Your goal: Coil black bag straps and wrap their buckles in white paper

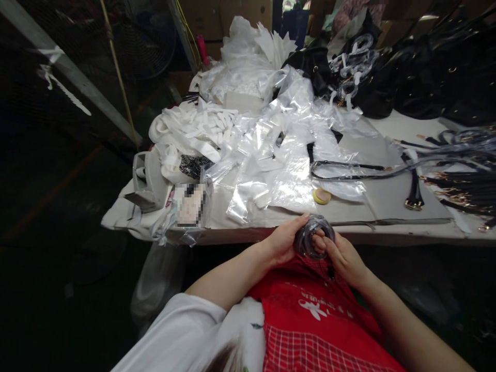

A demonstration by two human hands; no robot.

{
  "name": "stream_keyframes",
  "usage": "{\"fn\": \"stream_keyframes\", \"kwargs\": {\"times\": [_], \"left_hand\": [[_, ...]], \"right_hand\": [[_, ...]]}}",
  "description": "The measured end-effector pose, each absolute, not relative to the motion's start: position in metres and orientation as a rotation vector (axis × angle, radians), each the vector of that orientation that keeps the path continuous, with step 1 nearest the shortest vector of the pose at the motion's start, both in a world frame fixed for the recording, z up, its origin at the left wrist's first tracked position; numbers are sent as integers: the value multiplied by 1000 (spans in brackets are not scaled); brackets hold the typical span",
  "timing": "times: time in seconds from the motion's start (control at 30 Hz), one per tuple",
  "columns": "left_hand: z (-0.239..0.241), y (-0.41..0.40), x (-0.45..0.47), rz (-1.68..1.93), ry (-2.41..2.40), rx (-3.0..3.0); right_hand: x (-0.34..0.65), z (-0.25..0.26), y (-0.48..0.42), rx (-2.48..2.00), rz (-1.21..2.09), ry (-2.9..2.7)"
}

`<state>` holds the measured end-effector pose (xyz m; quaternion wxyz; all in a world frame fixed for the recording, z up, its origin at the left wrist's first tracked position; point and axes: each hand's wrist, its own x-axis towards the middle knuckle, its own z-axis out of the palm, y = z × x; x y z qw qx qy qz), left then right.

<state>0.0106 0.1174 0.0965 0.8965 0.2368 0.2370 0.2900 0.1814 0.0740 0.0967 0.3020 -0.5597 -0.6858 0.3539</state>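
Note:
Between my two hands, just off the table's front edge, is a coiled strap (303, 240), dark and wrapped in shiny clear plastic. My left hand (287, 238) closes on the coil's left side, thumb along the top. From the right, my right hand (343, 256) grips it, with fingertips showing through the middle of the ring. A dark end hangs below the coil. On the table beyond lie clear plastic bags (294, 170) and a round yellow-rimmed tin (321, 196). A long black strap (349, 177) in plastic stretches to the right.
A tape dispenser (146, 181) stands at the table's left end, near a plastic-covered packet (189, 204). White strips (209, 126) are heaped behind. Black straps with gold buckles (461, 191) lie right, below black bags (418, 77). A metal post (77, 72) slants at left.

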Motion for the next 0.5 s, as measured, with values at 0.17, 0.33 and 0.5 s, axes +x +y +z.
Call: {"fn": "stream_keyframes", "kwargs": {"times": [0.17, 0.33, 0.5], "left_hand": [[98, 116, 12, 733, 824, 1062], [94, 121, 8, 631, 876, 1640], [91, 120, 16, 963, 960, 1470]], "right_hand": [[201, 109, 80, -1578, 1042, -2031], [206, 121, 84, -1617, 1158, -2119], [189, 112, 79, -1573, 1074, -1874]]}}
